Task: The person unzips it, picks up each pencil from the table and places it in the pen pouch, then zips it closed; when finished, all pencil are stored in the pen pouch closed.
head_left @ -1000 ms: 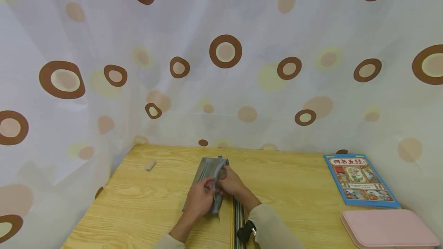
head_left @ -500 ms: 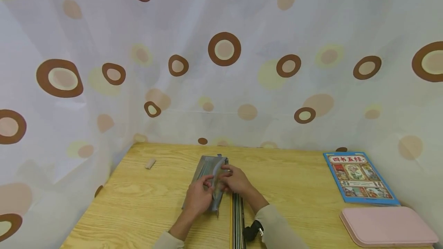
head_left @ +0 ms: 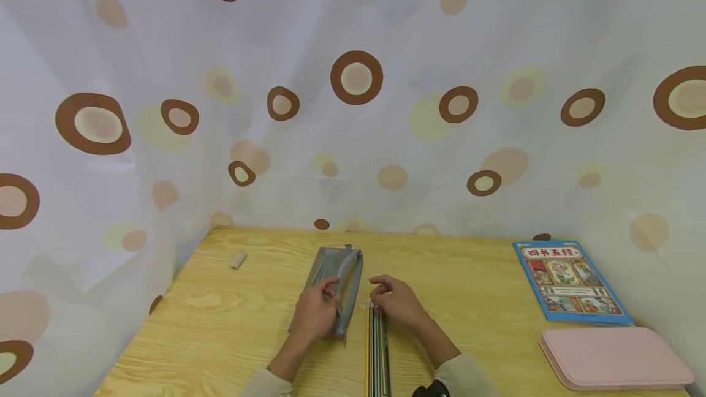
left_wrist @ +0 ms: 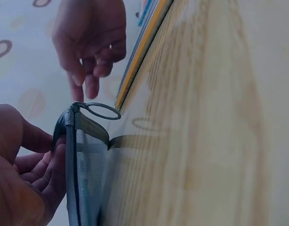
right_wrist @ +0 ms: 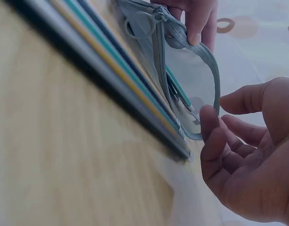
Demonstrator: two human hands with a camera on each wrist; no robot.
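A grey mesh zip pouch [head_left: 325,268] lies on the wooden table, its zipped mouth spread apart; in the right wrist view some pencils show inside the pouch [right_wrist: 201,59]. The left hand [head_left: 315,311] pinches the pouch's edge between thumb and fingers, as the left wrist view of that hand [left_wrist: 26,174] also shows. To the right of the pouch, the right hand [head_left: 398,302] hovers over the far end of a row of pencils [head_left: 377,348], fingers loosely bent and holding nothing. In its own wrist view the right hand [right_wrist: 252,155] is beside the pouch's rim.
A small beige block [head_left: 238,260] lies at the table's back left. At the right are a blue-edged book [head_left: 570,283] and, nearer, a pink case [head_left: 614,357]. A spotted sheet [head_left: 353,139] hangs behind the table.
The right hand has let go of the pouch's edge and moved right, over the pencils' far end. The left hand has stayed at the pouch.
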